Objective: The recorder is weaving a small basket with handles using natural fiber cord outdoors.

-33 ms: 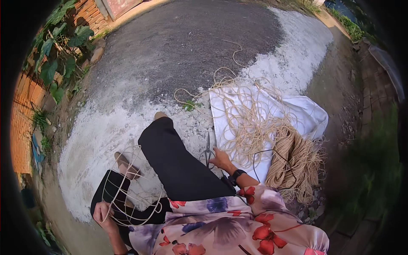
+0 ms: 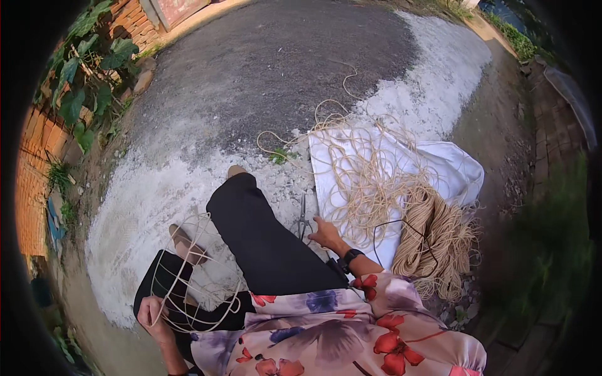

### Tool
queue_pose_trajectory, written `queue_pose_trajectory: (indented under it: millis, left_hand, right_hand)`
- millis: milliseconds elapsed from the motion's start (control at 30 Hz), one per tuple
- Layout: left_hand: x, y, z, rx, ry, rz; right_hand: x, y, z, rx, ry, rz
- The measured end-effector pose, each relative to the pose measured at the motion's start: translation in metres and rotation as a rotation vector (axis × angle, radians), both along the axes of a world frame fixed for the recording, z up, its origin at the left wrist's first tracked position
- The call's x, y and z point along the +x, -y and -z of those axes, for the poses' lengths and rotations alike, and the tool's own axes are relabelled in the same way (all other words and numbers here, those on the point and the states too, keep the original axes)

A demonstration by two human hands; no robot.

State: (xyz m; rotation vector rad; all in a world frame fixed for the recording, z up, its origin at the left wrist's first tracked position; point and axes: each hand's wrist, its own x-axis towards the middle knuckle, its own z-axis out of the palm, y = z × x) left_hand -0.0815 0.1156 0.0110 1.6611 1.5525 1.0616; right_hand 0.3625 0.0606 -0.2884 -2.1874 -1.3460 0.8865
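Observation:
My left hand point(image 2: 152, 313) is closed on the rim of a round, open cage-like frame point(image 2: 213, 276) of thin, pale rods or cord, which rests over my lap and lower leg. Beside my right knee, a pair of dark metal scissors point(image 2: 303, 218) points away from me over the pale ground. My right hand point(image 2: 327, 234), with a black watch on its wrist, is just right of the scissors' handles, its fingers apart. Whether a fingertip still touches the handles is hard to see. Loose beige cord point(image 2: 357, 169) lies tangled beyond that hand on a white cloth point(image 2: 323, 150).
A thick hank of beige cord point(image 2: 420, 232) lies to the right, with a thin dark bent wire point(image 2: 401, 221) across it. White powdery gravel and dark asphalt point(image 2: 269, 75) stretch ahead. A brick wall point(image 2: 37, 188) and leafy plants point(image 2: 72, 103) stand at the left.
The scissors have shifted slightly left, away from my right hand, and a gap shows between them. My left hand and the frame have hardly moved.

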Motion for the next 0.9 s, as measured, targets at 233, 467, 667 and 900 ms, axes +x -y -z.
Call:
queue_pose_trajectory:
  millis: [233, 467, 667, 900]
  left_hand:
    - [0.042, -0.012, -0.015, -0.022, 0.020, 0.115]
    - [0.071, -0.038, -0.040, -0.159, 0.064, 0.240]
    - [0.084, -0.039, -0.053, -0.185, 0.156, 0.303]
    - [0.008, -0.026, -0.059, 0.120, -0.142, 0.273]
  right_hand:
    - [0.066, -0.007, -0.041, -0.144, -0.301, 0.245]
    - [0.033, -0.078, -0.215, 0.736, -0.342, 0.304]
    - [-0.085, -0.090, -0.319, 1.082, -0.048, -0.565]
    - [-0.134, -0.099, -0.313, 0.632, -0.219, -0.826]
